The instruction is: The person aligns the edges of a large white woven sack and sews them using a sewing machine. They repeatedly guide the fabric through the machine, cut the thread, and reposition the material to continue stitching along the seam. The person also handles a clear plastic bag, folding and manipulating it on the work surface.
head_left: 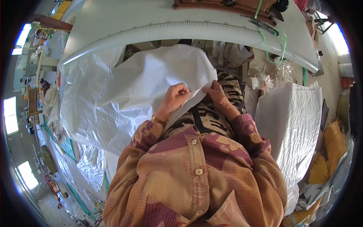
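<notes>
A large white plastic sheet [151, 75] lies across my lap and spreads to the left, its surface creased and shiny. My left hand [176, 98] has its fingers curled closed on the sheet's near edge. Just right of it, my right hand [219, 97] pinches the same edge between thumb and fingers. A short stretch of the edge runs taut between the two hands. Whether the sheet is a single layer or a bag, I cannot tell.
Ahead stands a pale table [151, 19] with a ruler scale along its front edge. Black-handled snips [264, 27] with green cord [283, 45] lie at its right. A stack of white woven sheeting [291, 125] is at my right, beside yellow cloth [332, 142]. People sit far left.
</notes>
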A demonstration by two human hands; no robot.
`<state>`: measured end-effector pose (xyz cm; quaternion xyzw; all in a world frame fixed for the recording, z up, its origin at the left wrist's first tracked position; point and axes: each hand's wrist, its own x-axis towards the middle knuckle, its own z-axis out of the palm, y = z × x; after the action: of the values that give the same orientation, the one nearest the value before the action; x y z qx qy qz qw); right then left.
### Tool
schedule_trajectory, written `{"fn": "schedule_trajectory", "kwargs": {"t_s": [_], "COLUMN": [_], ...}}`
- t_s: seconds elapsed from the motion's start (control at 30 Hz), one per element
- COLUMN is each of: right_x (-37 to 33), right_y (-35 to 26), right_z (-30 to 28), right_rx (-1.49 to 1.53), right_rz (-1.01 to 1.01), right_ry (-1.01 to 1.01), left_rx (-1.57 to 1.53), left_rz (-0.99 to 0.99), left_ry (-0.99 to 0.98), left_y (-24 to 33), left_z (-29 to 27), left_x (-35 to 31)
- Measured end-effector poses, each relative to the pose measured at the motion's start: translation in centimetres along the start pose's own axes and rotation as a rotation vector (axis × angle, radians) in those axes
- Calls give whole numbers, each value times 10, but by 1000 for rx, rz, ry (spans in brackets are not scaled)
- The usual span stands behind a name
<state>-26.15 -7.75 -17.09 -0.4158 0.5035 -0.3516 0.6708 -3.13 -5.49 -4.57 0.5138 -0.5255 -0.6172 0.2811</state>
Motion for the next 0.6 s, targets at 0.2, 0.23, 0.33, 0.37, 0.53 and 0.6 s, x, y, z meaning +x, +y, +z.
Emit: {"fn": "schedule_trajectory", "kwargs": {"t_s": [0.2,0.23,0.33,0.37,0.53,0.6], "right_x": [19,19,-1,-23,-88,-81], "right_y": [-75,-82,-125,-146,-174,-129], "right_z": [26,32,47,45,-19,-73], "right_rx": [498,457,86,-89,-512,-269], "right_rz": [-133,-204,-464,-531,-870,-771], "right_ry": [255,259,350,361,614,832], "left_rx": [-32,-62,455,473,466,436], "left_rz": [38,182,217,279,456,584], "left_ry": [-19,28,86,229,829,1099], "left_y": [43,40,85,102,188,225], "left_z": [3,4,-30,-47,-180,-232], "left_x": [-25,-25,-44,-53,-121,-137]}}
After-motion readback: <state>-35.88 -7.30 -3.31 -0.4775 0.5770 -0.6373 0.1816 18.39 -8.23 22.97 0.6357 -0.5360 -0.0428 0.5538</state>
